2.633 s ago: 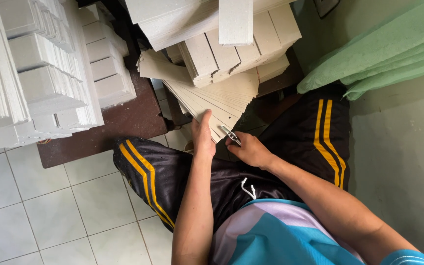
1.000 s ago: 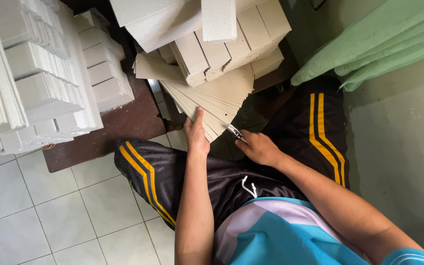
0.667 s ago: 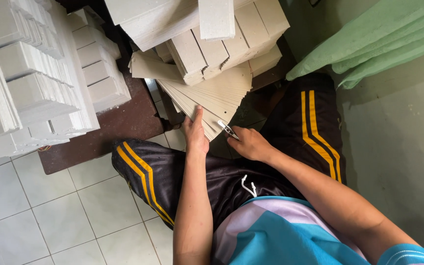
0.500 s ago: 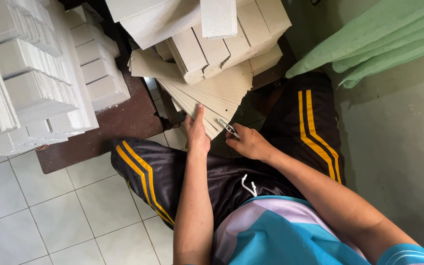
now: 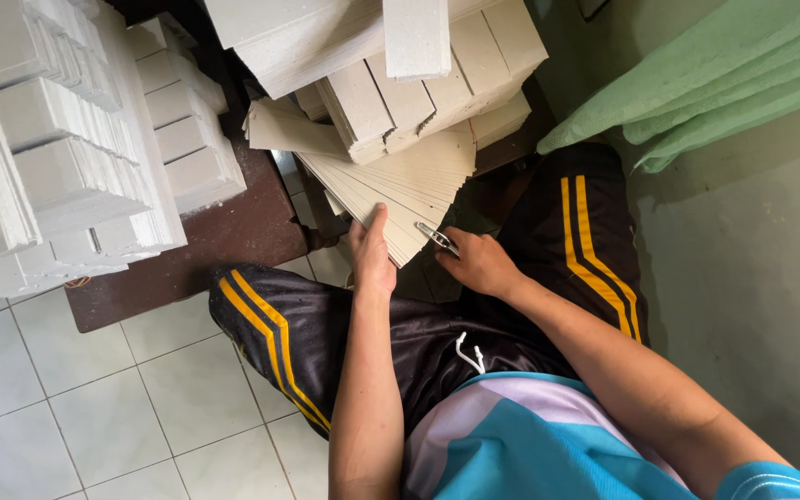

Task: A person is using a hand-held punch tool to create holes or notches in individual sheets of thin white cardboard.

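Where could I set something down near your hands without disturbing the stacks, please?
Bare brown board lies between the white stacks and your left knee; bare floor tiles lie below it. It is crowded where the left hand presses the fanned sheets and the right hand holds a metal tool.

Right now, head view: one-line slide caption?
Seated person's left hand presses a fanned stack of grey card sheets while the right hand holds a small metal tool at its edge.
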